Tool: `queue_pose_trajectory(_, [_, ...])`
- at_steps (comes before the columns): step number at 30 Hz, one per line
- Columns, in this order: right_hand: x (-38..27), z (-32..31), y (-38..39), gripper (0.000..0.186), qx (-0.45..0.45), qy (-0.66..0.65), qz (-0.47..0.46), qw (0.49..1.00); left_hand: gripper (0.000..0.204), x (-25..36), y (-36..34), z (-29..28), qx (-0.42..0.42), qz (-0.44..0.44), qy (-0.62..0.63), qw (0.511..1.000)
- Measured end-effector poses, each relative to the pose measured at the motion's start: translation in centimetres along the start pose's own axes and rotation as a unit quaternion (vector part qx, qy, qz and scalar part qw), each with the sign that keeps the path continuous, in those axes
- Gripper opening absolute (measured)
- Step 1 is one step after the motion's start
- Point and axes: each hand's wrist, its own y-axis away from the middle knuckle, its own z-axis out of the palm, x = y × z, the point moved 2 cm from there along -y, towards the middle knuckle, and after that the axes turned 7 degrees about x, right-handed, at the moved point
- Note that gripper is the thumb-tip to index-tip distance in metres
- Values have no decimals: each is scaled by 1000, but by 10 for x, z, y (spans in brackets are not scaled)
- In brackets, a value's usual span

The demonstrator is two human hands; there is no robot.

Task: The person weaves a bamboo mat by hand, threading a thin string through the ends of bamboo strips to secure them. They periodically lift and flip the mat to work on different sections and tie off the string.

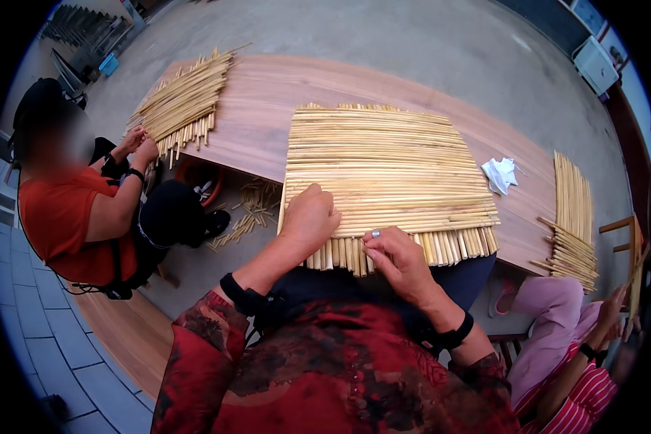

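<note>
Nearest my lens is the wearer's red-and-black patterned cloth top (pixel 304 369). Beyond it, the mat of slender, pale yellow stalks (pixel 383 159) lies on the brown wood-grained surface (pixel 257 94), its crosswise layer over a row of yellow stalk ends (pixel 448 247) pointing toward the wearer. The left hand (pixel 311 215) curls over the mat's near left part; the right hand (pixel 396 262) bends at the near edge, thumb and forefinger close. Whether either pinches a stalk, I can't tell. I'd steady with the left, set stalks snug and parallel with the right. A crumpled white sheet (pixel 500 175) lies beside the mat.
</note>
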Motion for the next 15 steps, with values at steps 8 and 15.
queue_pose_trajectory(8, [-13,-69,112,10,-164,123,179,962,17,-32,7,-2,-13,-79,392,916])
queue_pose_trajectory(15, [8,-89,150,7,35,58,347,936,11,-33,4,-17,-20,-132,480,867])
